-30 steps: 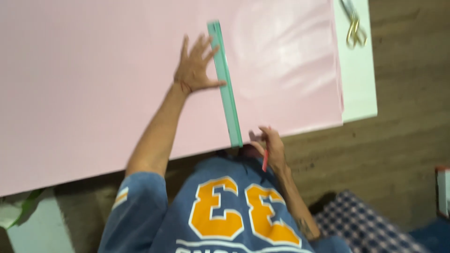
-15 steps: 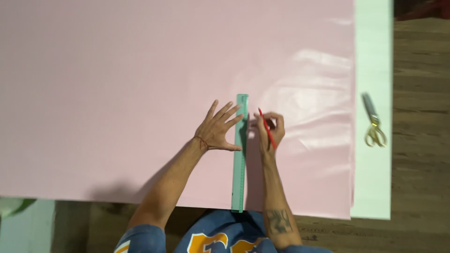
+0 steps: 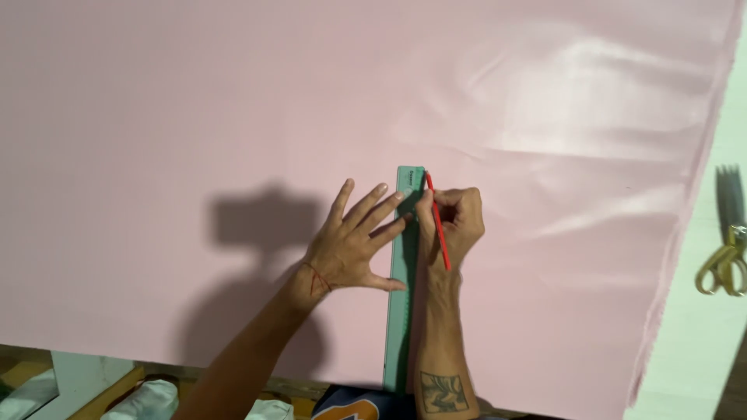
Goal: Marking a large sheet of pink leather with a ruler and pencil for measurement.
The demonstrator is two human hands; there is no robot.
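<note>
1. Here, a large sheet of pink fabric (image 3: 233, 117) lies spread flat across the table (image 3: 700, 342), covering nearly all of it; a pale strip of bare table shows along the right edge.
2. A long green ruler (image 3: 401, 295) lies on the fabric, running from the near edge toward the far side, slightly right of the middle.
3. The left hand (image 3: 350, 249) rests flat on the fabric just left of the ruler, fingers (image 3: 373, 204) spread wide, with the fingertips and the thumb lying on the ruler; it grips nothing. A thin red thread circles the wrist.
4. The right hand (image 3: 455, 222) sits just right of the ruler, fingers curled closed around a red pencil (image 3: 437, 222), whose tip meets the fabric beside the ruler's far end.
5. A tattoo shows on the right forearm near the fabric's near edge.
6. Scissors with gold handles (image 3: 727, 249) lie on the bare table at the far right, well apart from both hands.
</note>
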